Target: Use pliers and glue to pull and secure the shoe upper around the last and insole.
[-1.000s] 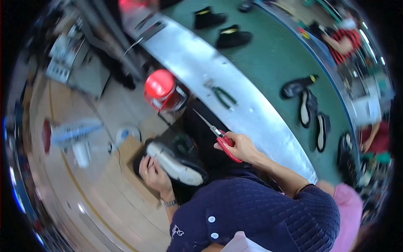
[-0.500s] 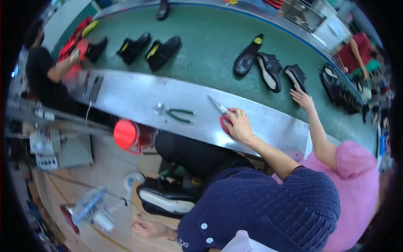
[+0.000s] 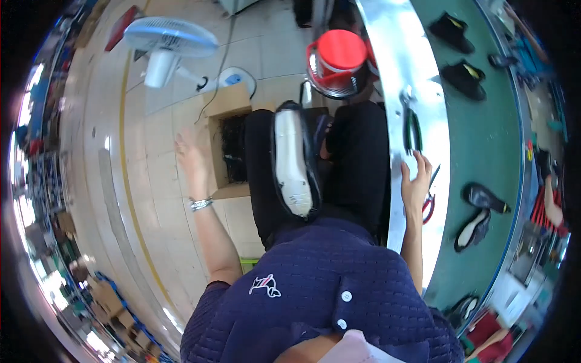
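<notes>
A black shoe with a whitish underside (image 3: 292,163) lies bottom up across my lap, touched by neither hand. Over the floor beside an open cardboard box, my left hand (image 3: 191,157) is open and slightly blurred, with nothing in it. At the metal ledge, my right hand (image 3: 416,178) has thumb and fingers apart. Its fingertips are at the handle ends of green-handled pliers (image 3: 413,130); whether they touch is unclear. Scissors with red handles (image 3: 429,209) lie just right of that hand, partly hidden by it.
The cardboard box (image 3: 233,192) holds dark material. A red-lidded container (image 3: 342,51) stands beyond my knees, near the metal ledge (image 3: 393,36). Black boots (image 3: 465,78) and other shoes (image 3: 484,198) lie on the green surface. A fan (image 3: 169,36) stands on the floor at far left.
The view has swung left and down toward my lap. My right hand has come off the scissors to the pliers' handles. My left hand has spread its fingers.
</notes>
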